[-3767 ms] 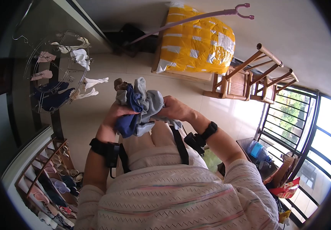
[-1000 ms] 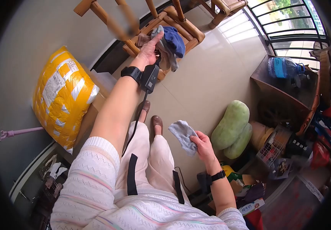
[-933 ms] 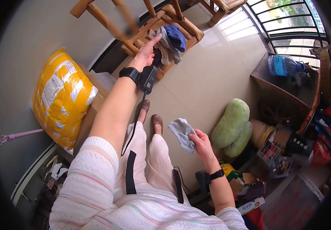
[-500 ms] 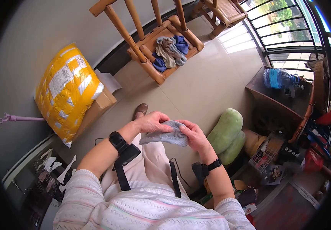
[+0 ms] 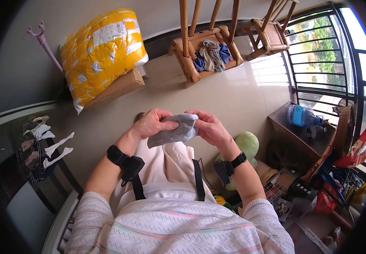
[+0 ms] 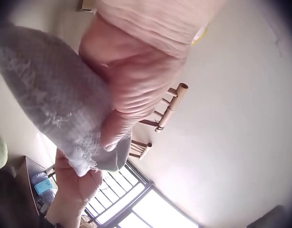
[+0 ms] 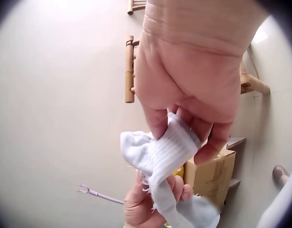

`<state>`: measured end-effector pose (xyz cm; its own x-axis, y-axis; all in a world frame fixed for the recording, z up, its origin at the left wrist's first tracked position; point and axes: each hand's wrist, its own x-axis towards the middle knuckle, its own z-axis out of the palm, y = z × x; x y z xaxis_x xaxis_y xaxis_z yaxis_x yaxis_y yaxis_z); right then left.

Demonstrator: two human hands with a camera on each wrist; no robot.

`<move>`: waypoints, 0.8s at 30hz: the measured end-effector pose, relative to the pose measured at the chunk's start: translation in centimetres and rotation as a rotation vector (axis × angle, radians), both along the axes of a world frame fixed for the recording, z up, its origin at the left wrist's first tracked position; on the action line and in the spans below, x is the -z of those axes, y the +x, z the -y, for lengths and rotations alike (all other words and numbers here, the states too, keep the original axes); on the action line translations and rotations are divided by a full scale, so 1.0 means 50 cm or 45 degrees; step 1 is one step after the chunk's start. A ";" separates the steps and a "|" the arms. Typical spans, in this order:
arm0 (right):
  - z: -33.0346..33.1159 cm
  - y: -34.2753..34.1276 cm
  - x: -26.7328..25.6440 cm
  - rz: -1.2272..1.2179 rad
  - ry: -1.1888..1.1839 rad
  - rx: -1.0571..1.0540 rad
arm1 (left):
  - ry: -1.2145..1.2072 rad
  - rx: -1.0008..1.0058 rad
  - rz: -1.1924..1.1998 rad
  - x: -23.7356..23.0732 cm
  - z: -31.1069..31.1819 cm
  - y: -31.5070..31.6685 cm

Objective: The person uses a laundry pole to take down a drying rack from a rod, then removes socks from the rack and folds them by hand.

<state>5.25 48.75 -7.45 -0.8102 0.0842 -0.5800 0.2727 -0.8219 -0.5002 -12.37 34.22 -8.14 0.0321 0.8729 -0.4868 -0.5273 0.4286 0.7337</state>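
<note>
In the head view a grey sock [image 5: 175, 132] with a ribbed cuff is stretched between both hands, above the lap. The left hand [image 5: 151, 125] pinches its middle, thumb on top. At the cuff, the right hand [image 5: 212, 129] grips the edge; the right wrist view shows the ribbed cuff [image 7: 172, 151] between thumb and fingers of that hand [image 7: 189, 85]. Loose threads show on the sock [image 6: 55, 95] in the left wrist view, where the left thumb presses it. A pile of blue, grey and beige socks [image 5: 212, 56] lies on a bamboo chair [image 5: 189, 67].
A yellow wrapped parcel [image 5: 103, 48] rests on a cardboard box [image 5: 119, 86] at the upper left. Socks hang from a rack [image 5: 32, 148] at the left. Green gourds [image 5: 247, 144], a water bottle [image 5: 299, 116] and assorted clutter are at the right, near a barred window [image 5: 318, 55].
The left hand has come back from the sock pile on the chair to the grey sock in the right hand. Both hands now hold it, and the head view has turned.
</note>
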 end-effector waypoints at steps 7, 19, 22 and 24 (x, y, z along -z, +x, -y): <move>0.057 -0.104 -0.012 0.093 0.183 0.331 | -0.069 -0.048 0.175 -0.006 0.228 -0.049; 0.482 -0.311 -0.047 -0.046 0.122 0.218 | -0.077 -0.713 0.139 0.033 0.733 -0.172; 0.592 -0.360 -0.039 -0.080 0.067 0.089 | -0.153 -0.830 -0.278 0.007 0.798 -0.192; 0.652 -0.380 -0.034 -0.135 0.039 -0.124 | -0.055 -0.793 -0.422 -0.043 0.797 -0.198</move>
